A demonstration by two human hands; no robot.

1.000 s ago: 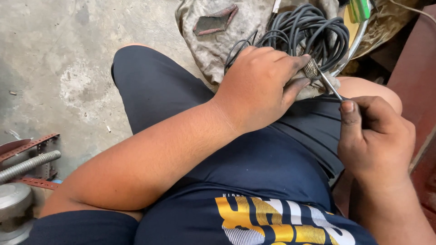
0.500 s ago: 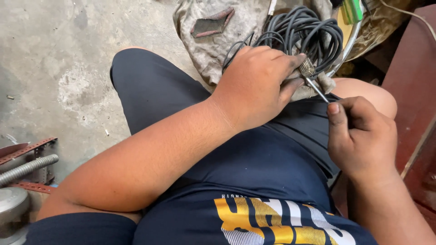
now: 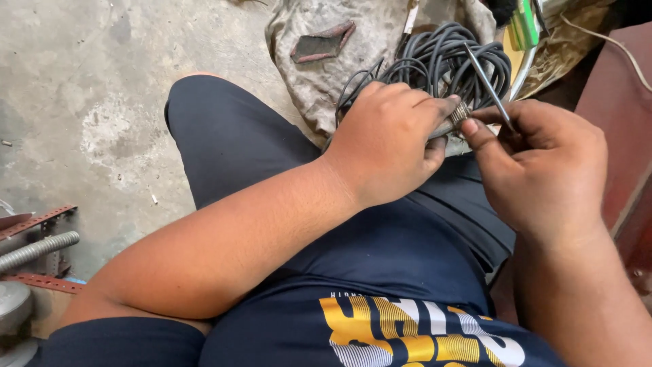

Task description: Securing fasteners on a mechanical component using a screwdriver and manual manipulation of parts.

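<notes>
Your left hand curls over knee, fingers clamped on small ribbed metal fitting. Your right hand meets it, fingers pinched on thin metal rod angled up-left. Green package upper right, beside dark cable coil on dirty cloth. Fitting grey, threaded, between both thumbs.

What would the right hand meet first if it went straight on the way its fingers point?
Probably the left hand: the right hand points left at the small ribbed part pinched there, almost touching it. Depth is unclear.
</notes>
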